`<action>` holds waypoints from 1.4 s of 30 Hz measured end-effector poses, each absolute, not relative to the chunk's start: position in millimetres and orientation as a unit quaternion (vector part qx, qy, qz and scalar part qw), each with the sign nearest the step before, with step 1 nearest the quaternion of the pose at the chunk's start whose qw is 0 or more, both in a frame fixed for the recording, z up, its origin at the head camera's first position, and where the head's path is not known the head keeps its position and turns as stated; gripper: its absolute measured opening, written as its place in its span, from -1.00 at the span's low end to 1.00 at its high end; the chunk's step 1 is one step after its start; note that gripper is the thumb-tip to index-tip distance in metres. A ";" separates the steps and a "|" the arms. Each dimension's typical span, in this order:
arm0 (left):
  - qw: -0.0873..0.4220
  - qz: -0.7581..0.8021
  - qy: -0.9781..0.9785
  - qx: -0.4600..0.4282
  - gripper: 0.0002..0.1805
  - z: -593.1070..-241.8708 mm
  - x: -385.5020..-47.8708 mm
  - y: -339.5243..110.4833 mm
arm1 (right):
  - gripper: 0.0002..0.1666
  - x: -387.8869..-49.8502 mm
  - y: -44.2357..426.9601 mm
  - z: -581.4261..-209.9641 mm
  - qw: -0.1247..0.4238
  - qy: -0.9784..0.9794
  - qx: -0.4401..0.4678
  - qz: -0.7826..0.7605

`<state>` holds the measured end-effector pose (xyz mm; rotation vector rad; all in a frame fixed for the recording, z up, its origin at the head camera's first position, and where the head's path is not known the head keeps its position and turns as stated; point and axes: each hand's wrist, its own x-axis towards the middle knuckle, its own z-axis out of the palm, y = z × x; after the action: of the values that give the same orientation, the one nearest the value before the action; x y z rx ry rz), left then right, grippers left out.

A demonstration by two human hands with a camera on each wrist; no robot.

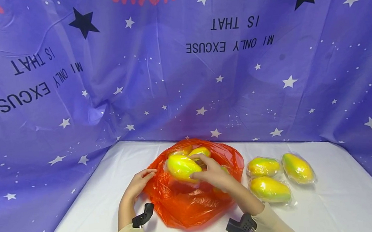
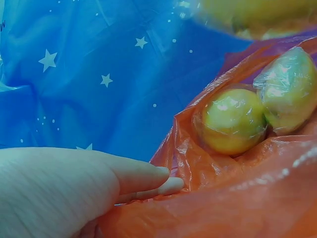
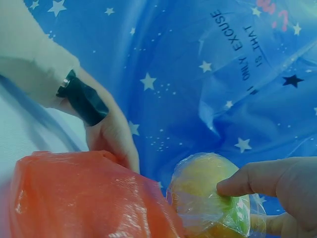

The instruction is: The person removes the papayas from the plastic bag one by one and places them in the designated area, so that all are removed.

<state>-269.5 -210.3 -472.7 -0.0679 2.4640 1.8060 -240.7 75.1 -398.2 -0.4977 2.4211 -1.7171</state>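
A red plastic bag point(image 1: 188, 209) lies spread on the table with wrapped yellow-green fruits inside, two of them point(image 2: 234, 121) plain in the left wrist view. My right hand point(image 1: 215, 173) grips one wrapped fruit point(image 1: 181, 167) above the bag's opening; in the right wrist view the thumb and a finger of that hand point(image 3: 282, 191) pinch this fruit point(image 3: 203, 188) by its side. At the bag's left edge, my left hand point(image 1: 139, 186) holds the rim, its thumb and fingers point(image 2: 143, 178) close together at the red plastic.
Three wrapped yellow-green fruits point(image 1: 269, 189) lie on the white table point(image 1: 342, 205) to the right of the bag. A purple cloth point(image 1: 168, 76) with stars and lettering hangs behind and beside the table. Black devices point(image 1: 241, 225) are strapped to both wrists.
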 end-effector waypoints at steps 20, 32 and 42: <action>0.035 0.588 0.808 -0.020 -0.69 -472.7 -270.5 -211.3 | -0.33 -228.6 107.7 -390.3 0.021 0.812 -0.158 -0.561; 0.041 0.589 0.807 -0.025 -0.68 -472.4 -270.0 -210.1 | -0.38 -212.9 121.8 -389.5 0.017 0.797 -0.139 -0.587; 0.041 0.593 0.803 -0.027 -0.68 -472.6 -268.7 -209.5 | -0.37 -204.7 129.4 -388.3 0.021 0.777 -0.148 -0.612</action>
<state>-268.7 -209.5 -472.6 -0.0826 2.4598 1.8171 -204.7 129.4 -388.3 -0.4582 2.4076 -1.8969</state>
